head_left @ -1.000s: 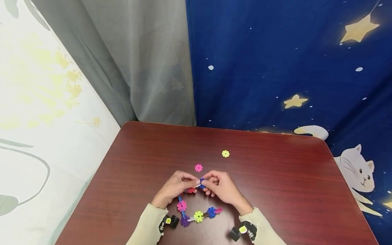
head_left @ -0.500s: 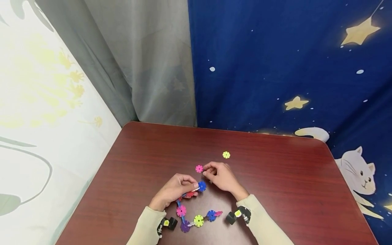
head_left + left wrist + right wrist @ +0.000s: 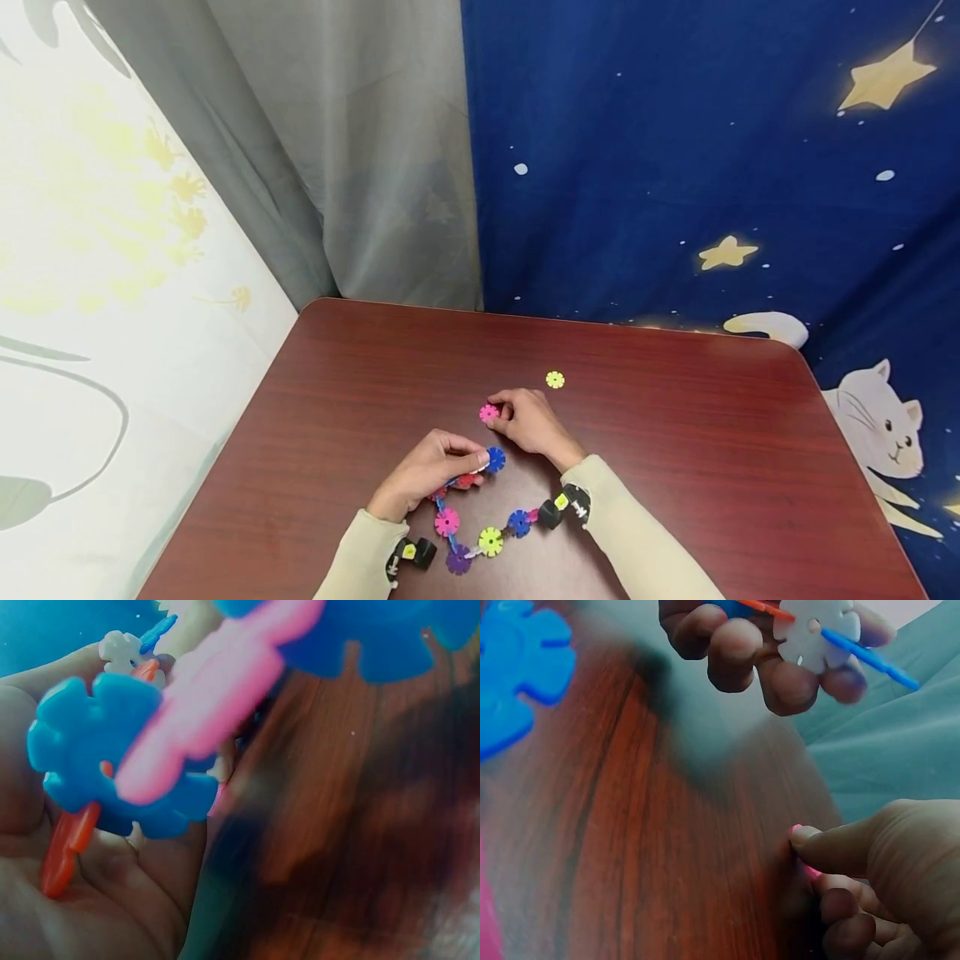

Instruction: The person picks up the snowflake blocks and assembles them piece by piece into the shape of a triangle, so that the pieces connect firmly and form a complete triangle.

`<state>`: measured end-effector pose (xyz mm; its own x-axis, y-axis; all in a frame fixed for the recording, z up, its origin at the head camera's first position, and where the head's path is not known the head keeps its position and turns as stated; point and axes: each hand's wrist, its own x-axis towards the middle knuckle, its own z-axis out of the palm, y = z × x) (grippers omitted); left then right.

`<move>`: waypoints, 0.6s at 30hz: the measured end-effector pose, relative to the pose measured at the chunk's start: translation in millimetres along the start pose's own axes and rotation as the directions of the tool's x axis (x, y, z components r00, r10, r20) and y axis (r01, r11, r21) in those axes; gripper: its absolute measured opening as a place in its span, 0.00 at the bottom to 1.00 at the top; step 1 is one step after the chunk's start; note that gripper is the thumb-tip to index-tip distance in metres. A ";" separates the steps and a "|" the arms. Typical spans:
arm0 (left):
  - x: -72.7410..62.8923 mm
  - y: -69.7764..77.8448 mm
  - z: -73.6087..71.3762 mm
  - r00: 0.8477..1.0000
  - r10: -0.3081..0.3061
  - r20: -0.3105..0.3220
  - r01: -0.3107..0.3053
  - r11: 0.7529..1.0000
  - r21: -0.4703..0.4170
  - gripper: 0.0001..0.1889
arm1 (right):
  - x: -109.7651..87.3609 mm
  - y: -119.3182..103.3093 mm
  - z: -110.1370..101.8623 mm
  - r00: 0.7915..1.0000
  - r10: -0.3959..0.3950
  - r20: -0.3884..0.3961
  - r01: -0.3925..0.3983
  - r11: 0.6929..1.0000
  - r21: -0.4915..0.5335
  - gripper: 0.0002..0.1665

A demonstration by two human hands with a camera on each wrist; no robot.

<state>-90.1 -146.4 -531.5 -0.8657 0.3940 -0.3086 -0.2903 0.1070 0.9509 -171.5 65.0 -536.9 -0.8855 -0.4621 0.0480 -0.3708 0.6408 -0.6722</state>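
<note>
My left hand (image 3: 427, 473) pinches a white notched disc (image 3: 795, 639) near one end of a chain of interlocking flower-shaped discs. A blue disc (image 3: 496, 459) slots in at that end, past the fingertips. From the hand the chain curves down over the table through a pink disc (image 3: 447, 522), a purple disc (image 3: 459, 560), a lime disc (image 3: 491, 542) and another blue disc (image 3: 519, 523). My right hand (image 3: 528, 423) holds a single pink disc (image 3: 488, 413) by its edge between thumb and finger, at the tabletop. Its lower edge is partly hidden in the right wrist view.
A loose yellow disc (image 3: 555, 380) lies farther back on the dark red table (image 3: 675, 417). Grey and blue curtains (image 3: 585, 167) hang behind the table. The right wrist camera (image 3: 551, 514) is beside the chain's far end.
My right hand has let go of the blue disc, moved up and left, and taken the pink disc by its edge. The left hand has kept its grip on the chain, shifting slightly.
</note>
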 end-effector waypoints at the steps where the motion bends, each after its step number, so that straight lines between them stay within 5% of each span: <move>1: -0.4 0.5 -0.1 1.000 0.008 -0.006 -0.008 1.000 0.009 0.17 | 0.3 -0.8 -0.4 1.000 -0.002 0.004 0.002 1.000 0.000 0.16; 9: -0.1 -0.5 -3.2 0.999 0.030 -0.038 -0.030 1.000 0.010 0.15 | -2.3 -0.2 -2.7 1.000 0.009 0.011 -0.009 1.000 0.000 0.10; 18: 0.6 -3.4 -5.1 0.998 0.021 -0.058 -0.022 1.000 -0.013 0.16 | -18.1 8.8 -10.4 0.996 0.073 0.046 -0.083 0.954 0.287 0.04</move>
<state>-91.7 -151.2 -535.0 -0.8939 0.3422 -0.2895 -0.2768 0.0866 0.9570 -161.7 85.3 -536.0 -0.8964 -0.4419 -0.0351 -0.2001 0.4740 -0.8575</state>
